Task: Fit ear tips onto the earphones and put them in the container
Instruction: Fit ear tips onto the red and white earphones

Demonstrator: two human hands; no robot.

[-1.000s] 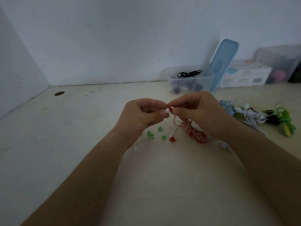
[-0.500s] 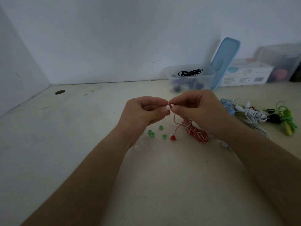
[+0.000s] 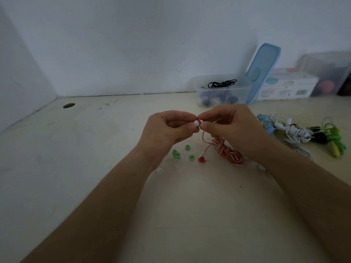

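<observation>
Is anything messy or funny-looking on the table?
Nothing looks broken. Just some mess: green ear tips lie scattered on the table beside the red-and-white cord, the blue lid is off, leaning up beside the container, and more earphones sit heaped on the right.

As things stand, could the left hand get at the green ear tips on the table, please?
Probably yes: the green ear tips lie uncovered close to the left hand, with nothing between. It pinches the earbud, though, so it would have to let go first.
</observation>
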